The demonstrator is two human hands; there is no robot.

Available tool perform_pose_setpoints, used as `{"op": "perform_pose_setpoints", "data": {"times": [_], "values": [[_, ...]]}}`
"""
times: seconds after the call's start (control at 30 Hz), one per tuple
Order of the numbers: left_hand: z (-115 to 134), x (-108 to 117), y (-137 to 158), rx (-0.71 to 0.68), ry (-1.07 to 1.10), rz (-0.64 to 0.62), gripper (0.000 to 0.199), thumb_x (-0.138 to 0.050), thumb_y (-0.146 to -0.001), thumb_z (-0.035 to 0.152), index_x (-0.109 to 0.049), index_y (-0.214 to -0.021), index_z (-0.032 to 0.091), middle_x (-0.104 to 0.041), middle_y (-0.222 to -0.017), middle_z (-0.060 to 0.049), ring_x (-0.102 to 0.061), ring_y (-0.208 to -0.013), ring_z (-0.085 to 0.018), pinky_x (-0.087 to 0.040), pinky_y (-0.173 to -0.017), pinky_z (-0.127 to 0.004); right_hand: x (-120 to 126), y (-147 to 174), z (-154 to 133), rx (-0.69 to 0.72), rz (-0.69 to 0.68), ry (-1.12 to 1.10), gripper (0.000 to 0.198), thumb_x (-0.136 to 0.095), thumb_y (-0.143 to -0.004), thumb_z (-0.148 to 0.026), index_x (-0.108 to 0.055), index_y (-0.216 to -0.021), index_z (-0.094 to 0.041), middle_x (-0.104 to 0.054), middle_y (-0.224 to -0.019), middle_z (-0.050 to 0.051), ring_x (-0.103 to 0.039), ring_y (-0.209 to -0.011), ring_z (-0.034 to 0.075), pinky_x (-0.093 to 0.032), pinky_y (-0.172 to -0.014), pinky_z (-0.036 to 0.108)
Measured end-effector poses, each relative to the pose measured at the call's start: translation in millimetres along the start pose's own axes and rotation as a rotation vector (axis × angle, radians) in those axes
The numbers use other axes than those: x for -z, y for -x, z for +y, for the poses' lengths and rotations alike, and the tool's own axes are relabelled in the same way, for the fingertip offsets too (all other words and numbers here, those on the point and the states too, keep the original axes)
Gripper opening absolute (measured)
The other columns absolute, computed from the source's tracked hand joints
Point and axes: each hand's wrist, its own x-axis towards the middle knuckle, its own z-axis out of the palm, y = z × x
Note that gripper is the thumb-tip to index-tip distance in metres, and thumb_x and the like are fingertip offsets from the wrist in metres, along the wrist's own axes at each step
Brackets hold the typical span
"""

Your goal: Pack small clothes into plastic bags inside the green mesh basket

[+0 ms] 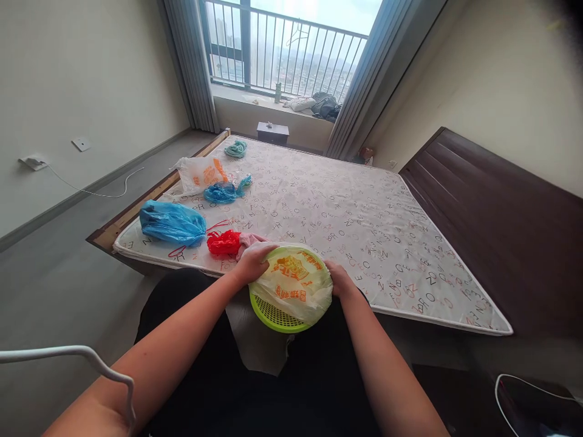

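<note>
Over my lap is a round lime-green plastic basket (276,317) with a mesh wall, tilted toward me. A thin whitish plastic bag (296,285) with orange and yellow print is spread across its mouth, leaving the lower mesh bare. My left hand (255,264) is closed at the upper left rim, gripping bag and basket edge together. On the right side of the rim my right hand (339,279) is closed too, its fingers partly hidden behind the bag. Just beyond my left hand lie a red plastic bag (223,243) and a pink cloth (250,240).
On the letter-printed mattress (319,200) lie a large blue bag (173,223), a smaller blue bag (221,192), a white printed bag (200,175) and a teal coiled bundle (235,149). A dark headboard (492,212) stands right. A white cable (68,351) crosses my left arm.
</note>
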Motion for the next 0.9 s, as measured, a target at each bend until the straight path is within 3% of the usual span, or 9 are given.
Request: {"op": "perform_pose_setpoints", "data": {"times": [0.13, 0.2, 0.37, 0.5, 0.57, 0.63, 0.73, 0.83, 0.9], "values": [[-7.9, -4.6, -3.2, 0.191, 0.103, 0.185, 0.058, -0.053, -0.079, 0.009, -0.068, -0.135, 0.019, -0.071, -0.134, -0.007, -0.062, -0.128, -0.023, -0.044, -0.118, -0.038, -3.7, -5.2, 2.9, -0.052, 0.157, -0.073, 0.038, -0.067, -0.078, -0.053, -0.061, -0.101, -0.024, -0.074, -0.088, 0.004, -0.07, -0.073, 0.023, -0.057, -0.062, 0.034], [-12.3, -6.8, -6.1, 0.281, 0.153, 0.226, 0.056, -0.052, -0.08, 0.009, -0.069, -0.132, 0.018, -0.072, -0.132, -0.006, -0.063, -0.126, -0.023, -0.046, -0.115, -0.036, -5.6, -6.9, 4.5, -0.033, 0.118, -0.021, 0.042, -0.062, -0.082, -0.056, -0.061, -0.111, -0.025, -0.076, -0.099, 0.007, -0.072, -0.081, 0.024, -0.059, -0.067, 0.036], [-25.8, -20.2, -10.3, 0.573, 0.326, 0.321, 0.053, -0.055, -0.08, 0.006, -0.067, -0.131, 0.016, -0.073, -0.13, -0.009, -0.069, -0.113, -0.021, -0.055, -0.097, -0.029, -8.5, -9.8, 14.1, 0.009, -0.008, 0.329, 0.045, -0.063, -0.085, -0.054, -0.065, -0.118, -0.024, -0.075, -0.115, 0.012, -0.072, -0.103, 0.031, -0.058, -0.089, 0.044], [-31.7, -33.3, -11.1, 0.71, 0.395, 0.33, 0.044, -0.064, -0.091, 0.019, -0.061, -0.135, 0.014, -0.074, -0.126, -0.014, -0.073, -0.105, -0.02, -0.057, -0.084, -0.025, -6.9, -7.7, 15.8, 0.062, 0.14, 0.558, 0.053, -0.065, -0.083, -0.046, -0.063, -0.128, -0.018, -0.07, -0.125, 0.019, -0.067, -0.115, 0.036, -0.052, -0.101, 0.053], [-29.5, -35.7, -11.5, 0.746, 0.452, 0.308, 0.047, -0.065, -0.096, 0.03, -0.056, -0.139, 0.012, -0.075, -0.12, -0.015, -0.074, -0.098, -0.019, -0.058, -0.078, -0.025, -6.2, -1.7, 11.7, 0.189, 0.266, 0.636, 0.061, -0.062, -0.086, -0.045, -0.057, -0.139, -0.015, -0.06, -0.139, 0.023, -0.059, -0.127, 0.037, -0.047, -0.107, 0.056], [-24.6, -35.0, -11.6, 0.759, 0.515, 0.246, 0.053, -0.063, -0.099, 0.036, -0.051, -0.144, 0.012, -0.076, -0.113, -0.014, -0.075, -0.087, -0.018, -0.059, -0.07, -0.025, -7.8, 7.3, 6.4, 0.41, 0.293, 0.723, 0.06, -0.06, -0.09, -0.045, -0.054, -0.144, -0.019, -0.051, -0.152, 0.02, -0.048, -0.141, 0.037, -0.038, -0.116, 0.058], [-16.8, -32.9, -10.4, 0.682, 0.543, 0.101, 0.058, -0.068, -0.095, 0.036, -0.049, -0.147, 0.016, -0.076, -0.108, -0.01, -0.074, -0.081, -0.018, -0.061, -0.067, -0.028, -15.4, 20.1, 1.4, 0.618, 0.053, 0.861, 0.05, -0.065, -0.091, -0.041, -0.06, -0.14, -0.029, -0.056, -0.151, 0.012, -0.044, -0.144, 0.034, -0.031, -0.12, 0.056], [-14.0, -36.2, -8.5, 0.557, 0.443, 0.034, 0.056, -0.074, -0.089, 0.032, -0.058, -0.14, 0.016, -0.076, -0.116, -0.012, -0.074, -0.101, -0.022, -0.061, -0.087, -0.031, -22.7, 25.7, -0.1, 0.586, -0.195, 0.992, 0.029, -0.068, -0.089, -0.03, -0.073, -0.117, -0.03, -0.071, -0.125, 0.009, -0.061, -0.122, 0.032, -0.041, -0.108, 0.05], [-15.8, -42.0, -7.7, 0.527, 0.365, 0.021, 0.054, -0.076, -0.087, 0.031, -0.061, -0.137, 0.016, -0.074, -0.123, -0.014, -0.071, -0.113, -0.025, -0.058, -0.096, -0.033, -22.7, 26.5, -2.3, 0.572, -0.251, 1.07, 0.015, -0.064, -0.092, -0.026, -0.076, -0.101, -0.027, -0.074, -0.106, 0.007, -0.065, -0.107, 0.028, -0.044, -0.099, 0.043]]}}
